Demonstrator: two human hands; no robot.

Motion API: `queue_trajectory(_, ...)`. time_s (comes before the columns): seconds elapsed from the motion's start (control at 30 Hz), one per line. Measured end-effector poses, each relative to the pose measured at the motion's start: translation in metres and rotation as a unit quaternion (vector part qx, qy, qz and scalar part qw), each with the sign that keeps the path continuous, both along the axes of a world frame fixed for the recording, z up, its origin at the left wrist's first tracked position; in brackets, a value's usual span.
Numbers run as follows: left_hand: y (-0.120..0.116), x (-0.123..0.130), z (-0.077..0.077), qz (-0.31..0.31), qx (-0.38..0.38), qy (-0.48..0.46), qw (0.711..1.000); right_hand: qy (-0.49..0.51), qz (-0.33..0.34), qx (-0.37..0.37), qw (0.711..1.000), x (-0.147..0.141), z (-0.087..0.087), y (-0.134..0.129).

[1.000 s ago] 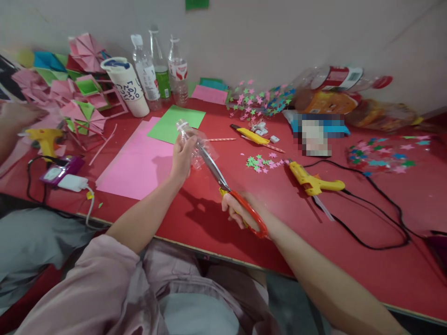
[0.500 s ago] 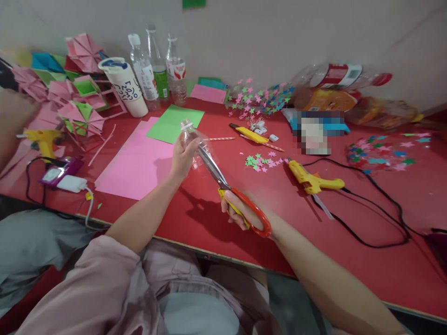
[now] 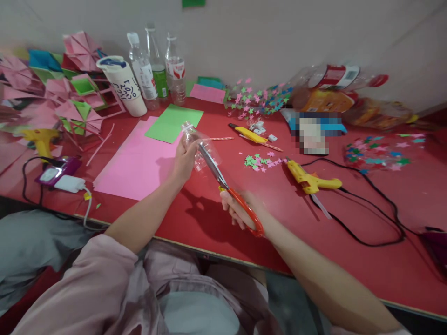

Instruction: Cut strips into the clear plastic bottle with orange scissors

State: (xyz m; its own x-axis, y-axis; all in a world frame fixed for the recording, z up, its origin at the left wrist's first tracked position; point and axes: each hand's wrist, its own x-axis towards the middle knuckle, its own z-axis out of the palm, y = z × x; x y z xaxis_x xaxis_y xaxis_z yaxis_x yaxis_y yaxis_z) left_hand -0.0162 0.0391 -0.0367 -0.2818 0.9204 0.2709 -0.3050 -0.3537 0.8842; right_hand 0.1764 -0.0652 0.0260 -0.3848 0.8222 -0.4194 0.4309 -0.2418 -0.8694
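My left hand [image 3: 186,157] is closed around the neck part of a clear plastic bottle [image 3: 206,156], its capless mouth tilted up and away. My right hand [image 3: 234,208] grips scissors [image 3: 246,208] with red and yellow handles. The blades lie against the bottle close to my left fingers, and they look nearly closed; whether plastic is between them I cannot tell. Under the hands, pink paper [image 3: 139,160] and a green sheet [image 3: 174,123] lie to the left. Small paper stars [image 3: 260,162] are scattered to the right of the bottle.
A yellow glue gun [image 3: 310,179] with a trailing black cord rests on the right, near a yellow utility knife [image 3: 249,134]. Bottles [image 3: 176,70] and a white tumbler [image 3: 125,90] stand along the wall. Pink paper crafts [image 3: 80,118] and a purple power strip [image 3: 57,171] are at left.
The scissors have turned a little in my right hand, so less of the yellow handle shows. Their blades have drawn closer together. At the far left, another person's arm has left the view.
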Motion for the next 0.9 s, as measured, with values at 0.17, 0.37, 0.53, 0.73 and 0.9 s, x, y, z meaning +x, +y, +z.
queue_trajectory(0.17, -0.002, -0.002, 0.002, 0.001, -0.006, 0.011, 1.0, 0.016, 0.014, 0.003, 1.0, -0.001, 0.0, 0.001)
queue_trajectory(0.37, -0.002, 0.003, 0.005, 0.002, 0.039, 0.038, 0.999, 0.054, 0.021, 0.011, 0.998, 0.002, -0.009, 0.004)
queue_trajectory(0.53, -0.002, 0.002, 0.005, 0.002, 0.051, 0.065, 0.997, 0.07, 0.022, 0.01, 0.997, 0.005, -0.019, 0.006)
queue_trajectory(0.73, -0.002, 0.001, 0.004, 0.015, 0.042, 0.083, 0.996, 0.05, 0.012, 0.005, 0.999, 0.003, -0.015, 0.003)
queue_trajectory(0.9, -0.002, 0.001, 0.005, 0.015, 0.04, 0.069, 0.997, 0.034, 0.016, 0.0, 0.999, 0.003, -0.013, 0.002)
